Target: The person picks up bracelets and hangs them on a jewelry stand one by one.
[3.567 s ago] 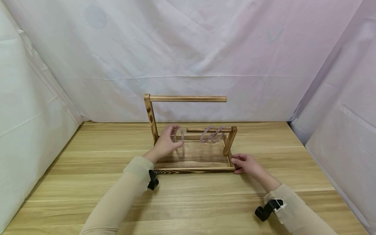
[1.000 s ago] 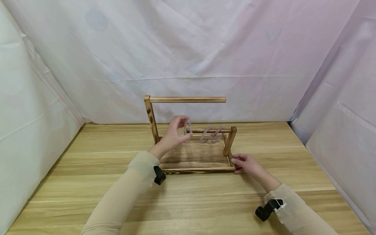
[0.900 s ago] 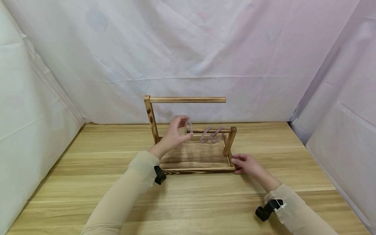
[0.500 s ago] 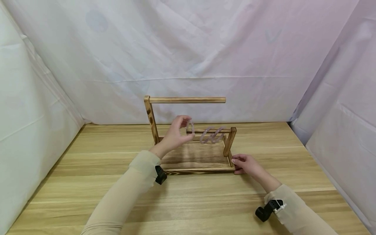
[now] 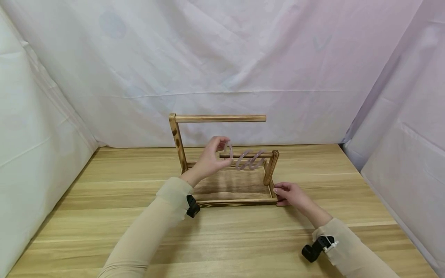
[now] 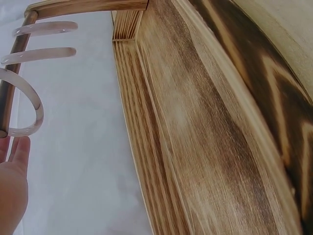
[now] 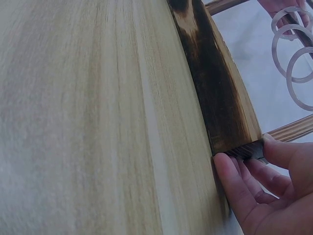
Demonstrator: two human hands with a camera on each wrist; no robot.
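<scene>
My left hand [image 5: 209, 158] pinches a pale pinkish bangle [image 6: 38, 105] between thumb and fingers. This bangle stands around the free left end of the lower rod [image 5: 268, 155] on a wooden display rack [image 5: 240, 202]. Further along that rod hang two similar bangles, a nearer one [image 6: 39, 55] and a farther one [image 6: 46, 28], by the post. At the rack's front right corner my right hand [image 5: 292, 196] holds the tray edge; in the right wrist view its thumb [image 7: 281, 152] lies on one side and the fingers on another.
The rack's upper rod [image 5: 220, 118] runs above the left hand, from a tall left post [image 5: 178, 141]. Below the rods is the rack's shallow tray floor [image 5: 236, 183]. Everything stands on a wood-grain table [image 5: 222, 239], with white cloth [image 5: 222, 69] hanging behind and at both sides.
My left hand has carried the bangle up and right from over the tray's left part to the lower rod's end, and now slightly along it. The right hand stays at the corner.
</scene>
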